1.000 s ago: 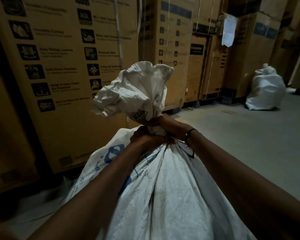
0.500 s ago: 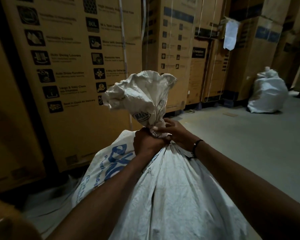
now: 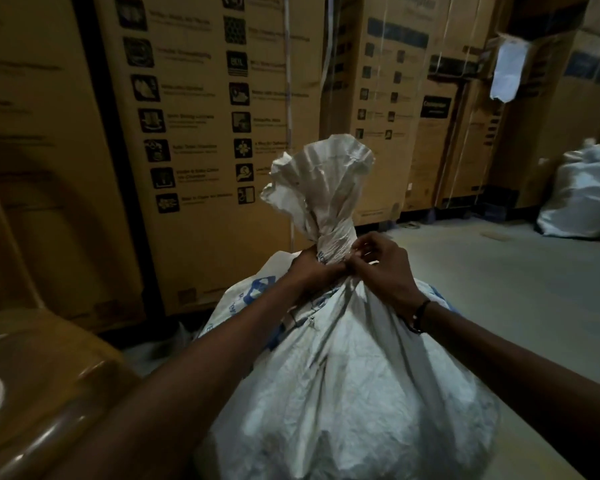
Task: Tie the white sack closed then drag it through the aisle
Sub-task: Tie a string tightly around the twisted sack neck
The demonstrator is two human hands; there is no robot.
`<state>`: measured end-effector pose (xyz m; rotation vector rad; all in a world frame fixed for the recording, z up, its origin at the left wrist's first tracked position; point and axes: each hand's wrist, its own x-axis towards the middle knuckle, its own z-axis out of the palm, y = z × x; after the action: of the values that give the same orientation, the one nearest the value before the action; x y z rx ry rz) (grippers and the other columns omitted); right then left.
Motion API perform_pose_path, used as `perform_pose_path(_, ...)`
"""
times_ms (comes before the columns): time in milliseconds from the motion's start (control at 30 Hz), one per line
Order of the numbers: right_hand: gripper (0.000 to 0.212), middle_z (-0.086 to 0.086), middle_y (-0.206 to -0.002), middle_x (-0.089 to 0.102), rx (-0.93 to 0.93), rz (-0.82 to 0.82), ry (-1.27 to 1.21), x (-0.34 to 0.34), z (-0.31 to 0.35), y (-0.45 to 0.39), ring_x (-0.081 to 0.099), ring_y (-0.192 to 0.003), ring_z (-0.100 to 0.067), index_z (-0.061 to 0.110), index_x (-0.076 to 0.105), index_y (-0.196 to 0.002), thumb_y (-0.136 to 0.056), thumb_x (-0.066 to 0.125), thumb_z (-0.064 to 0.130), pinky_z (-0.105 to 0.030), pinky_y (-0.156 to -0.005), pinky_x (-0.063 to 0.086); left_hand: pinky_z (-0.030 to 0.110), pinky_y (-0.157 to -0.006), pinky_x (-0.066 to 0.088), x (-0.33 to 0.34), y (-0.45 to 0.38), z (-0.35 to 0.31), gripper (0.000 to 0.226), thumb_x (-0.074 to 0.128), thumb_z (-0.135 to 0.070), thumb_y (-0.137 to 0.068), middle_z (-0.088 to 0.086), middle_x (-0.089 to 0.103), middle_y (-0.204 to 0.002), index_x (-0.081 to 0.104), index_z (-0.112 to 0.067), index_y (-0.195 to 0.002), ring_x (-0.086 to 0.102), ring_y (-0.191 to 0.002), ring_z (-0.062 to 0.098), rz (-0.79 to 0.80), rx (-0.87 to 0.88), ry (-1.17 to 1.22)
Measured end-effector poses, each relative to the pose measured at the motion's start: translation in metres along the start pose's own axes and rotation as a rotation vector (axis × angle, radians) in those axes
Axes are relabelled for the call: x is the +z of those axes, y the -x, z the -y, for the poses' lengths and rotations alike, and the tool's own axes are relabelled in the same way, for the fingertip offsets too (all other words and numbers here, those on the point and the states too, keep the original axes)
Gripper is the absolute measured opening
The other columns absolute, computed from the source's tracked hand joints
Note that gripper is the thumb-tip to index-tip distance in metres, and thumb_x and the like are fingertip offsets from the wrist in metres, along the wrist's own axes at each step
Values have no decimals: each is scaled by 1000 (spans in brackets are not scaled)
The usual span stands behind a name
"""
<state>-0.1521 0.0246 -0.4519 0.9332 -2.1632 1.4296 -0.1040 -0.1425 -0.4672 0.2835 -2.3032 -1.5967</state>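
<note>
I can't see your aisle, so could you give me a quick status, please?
Both hands, left hand and right hand, at the white sack neck. Neck bunched, upright. Floor ahead bare.

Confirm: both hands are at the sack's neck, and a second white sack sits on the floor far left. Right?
Not quite. The head view shows both hands, left and right, at the sack neck, but the second sack sits far right.

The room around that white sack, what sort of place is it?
Most likely a warehouse or stockroom. Tall printed cardboard cartons, strapped shut, stand in rows along a bare concrete floor, and a second filled sack rests against the boxes further down the aisle.
</note>
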Motion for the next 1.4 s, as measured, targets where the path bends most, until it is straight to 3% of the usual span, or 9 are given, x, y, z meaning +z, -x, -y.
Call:
perform_pose_path(133, 11, 3, -75, 71, -101, 9, -8, 2, 28, 8, 68, -68, -1, 14, 70, -92, -88, 75, 5, -12, -60, 51, 34, -98, 56, -31, 18, -22, 73, 89, -32, -79, 0, 67, -130, 57, -15, -141, 65, -118, 21, 168, 5, -78)
perform_pose_path(300, 8, -1, -76, 72, -204, 150, -136, 29, 74, 18, 71, -70, -13, 15, 70, -93, -92, 77, 13, -24, -61, 55, 29, -90, 52, -113, 42, -59, 42, 72, -23, -97, 3, 67, -130, 62, -14, -137, 63, -121, 19, 321, -163, -402)
perform_pose_path(533, 6, 3, -82, 73, -308, 437, -337, 117, 165, 43, 70, -78, -9, 13, 72, -91, -96, 75, 16, -12, -66, 50, 29, -78, 60, -250, 146, -119, 26, 63, -28, -103, -2, 80, -106, 70, -15, -124, 76, -95, 10, 452, -506, -780)
perform_pose_path(733, 15, -1, -84, 74, -376, 685, -481, 190, 239, 85, 72, -78, -15, 13, 72, -96, -95, 76, 27, -28, -69, 55, 42, -89, 61, -337, 219, -103, 15, 58, -12, -105, 5, 79, -107, 71, -14, -111, 76, -108, 22, 277, -771, -821)
perform_pose_path(833, 12, 5, -84, 71, -378, 812, -434, 215, 260, 105, 65, -73, 3, 13, 73, -96, -95, 76, 25, -13, -64, 48, 45, -94, 59, -360, 245, -78, 14, 57, -12, -105, 7, 76, -109, 70, -12, -110, 73, -114, 26, 228, -882, -801)
perform_pose_path(1000, 20, -2, -118, 72, -547, 1094, -235, 243, 283, 125, 65, -104, -12, 13, 77, -117, -102, 66, 21, -19, -84, 50, 49, -99, 57, -373, 276, -50, 36, 53, -11, -105, 15, 70, -128, 58, -4, -140, 67, -125, 33, 254, -1043, -670)
perform_pose_path(1133, 22, -5, -112, 76, -572, 1097, -83, 252, 288, 128, 63, -99, -12, 12, 82, -104, -97, 73, 31, -35, -93, 54, 47, -95, 57, -372, 275, -44, 42, 51, -12, -105, 14, 68, -127, 53, -4, -146, 69, -113, 28, 247, -1062, -632)
perform_pose_path(1267, 20, -8, -100, 76, -508, 1049, -48, 250, 285, 118, 69, -92, -17, 5, 79, -98, -90, 82, 23, -26, -77, 58, 47, -97, 56, -364, 260, -41, 41, 52, -7, -105, 10, 70, -122, 51, -6, -146, 68, -117, 28, 263, -993, -643)
perform_pose_path(1400, 13, 0, -80, 72, -533, 995, -44, 228, 267, 98, 69, -74, -10, 10, 77, -83, -86, 86, 20, -18, -60, 55, 45, -95, 59, -350, 234, -30, 55, 64, -3, -98, 10, 72, -122, 42, -28, -141, 71, -116, 29, 250, -840, -660)
